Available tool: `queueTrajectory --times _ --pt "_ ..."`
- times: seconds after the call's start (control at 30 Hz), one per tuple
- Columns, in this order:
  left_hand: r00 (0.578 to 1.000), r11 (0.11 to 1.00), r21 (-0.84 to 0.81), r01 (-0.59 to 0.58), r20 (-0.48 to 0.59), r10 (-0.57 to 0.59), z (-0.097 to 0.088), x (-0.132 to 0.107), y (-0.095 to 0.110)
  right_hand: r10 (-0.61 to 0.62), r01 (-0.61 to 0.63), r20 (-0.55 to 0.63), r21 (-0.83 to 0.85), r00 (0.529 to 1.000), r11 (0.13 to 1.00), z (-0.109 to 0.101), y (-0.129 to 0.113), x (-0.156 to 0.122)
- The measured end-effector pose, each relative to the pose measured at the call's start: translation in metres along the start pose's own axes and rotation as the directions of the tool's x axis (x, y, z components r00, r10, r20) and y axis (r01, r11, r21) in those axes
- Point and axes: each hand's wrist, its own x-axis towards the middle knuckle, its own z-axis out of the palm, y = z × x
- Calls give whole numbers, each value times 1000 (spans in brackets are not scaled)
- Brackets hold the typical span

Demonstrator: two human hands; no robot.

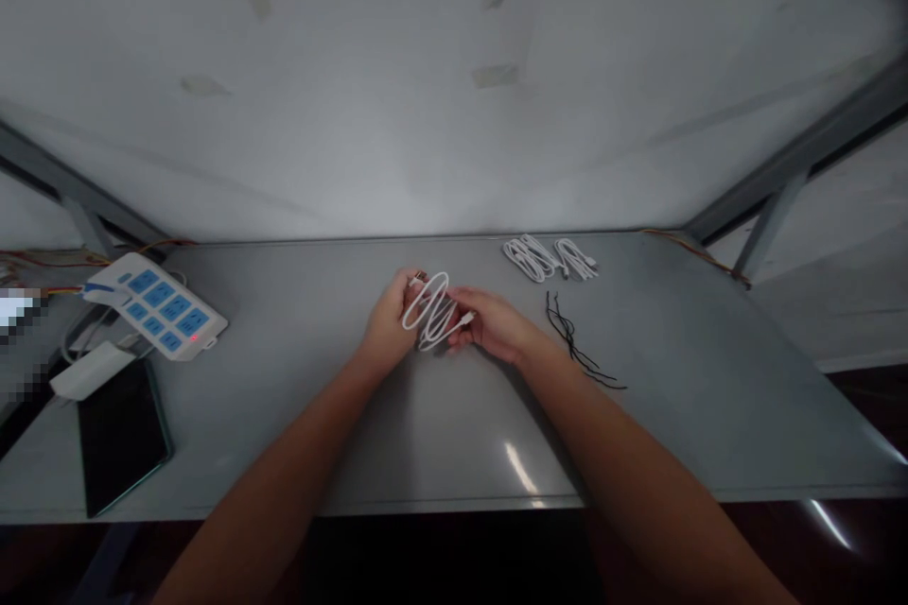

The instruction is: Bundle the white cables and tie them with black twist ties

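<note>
A white USB cable, looped into a loose coil, is held up over the grey table between both hands. My left hand is closed on the coil's left side, with one plug sticking up by the thumb. On the other side, my right hand grips the loops, and the second plug lies across its fingers. Several black twist ties lie on the table to the right of my right hand. Behind them rest two coiled white cables, a larger bundle and a smaller bundle.
At the left stands a white power strip with blue sockets and a lit red light. In front of it are a white charger and a black tablet. A white wall closes off the table's back edge.
</note>
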Motion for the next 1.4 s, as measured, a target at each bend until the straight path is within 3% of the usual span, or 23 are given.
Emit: queueTrajectory --times 0.17,0.27,0.4,0.63,0.73,0.87,0.97,1.1,1.27,1.4 --pt "1000 998 58 -5 13 4 -2 4 1 -19 19 -93 -2 996 1000 -1 1 1" --pt "996 983 162 -89 37 84 -5 6 3 -35 31 -112 -36 993 999 -1 1 1" --pt "970 924 297 -239 116 214 -10 5 3 -7 -1 -86 -83 996 997 -2 0 0" --pt "950 876 377 -300 202 238 -13 2 -1 -70 70 2 -53 998 996 -2 1 0" --pt "962 881 388 -271 149 230 -13 4 -2 -107 105 -12 -95 994 990 -2 1 1" --pt "978 902 394 -177 -36 208 -17 7 -2 -87 79 -55 -131 995 988 -2 1 1" --pt "986 955 284 -88 -113 124 -18 7 -2 -45 36 -76 -121 996 992 -1 0 0" --pt "995 999 31 -28 -97 30 -10 4 0 -23 14 -82 -110 996 994 0 1 0" --pt "999 986 -156 52 -5 -53 -3 5 -3 -62 52 -88 -111 994 992 -2 3 3" --pt "991 949 -297 103 -55 -124 -7 8 -6 -109 94 -127 -117 986 989 -3 5 6"
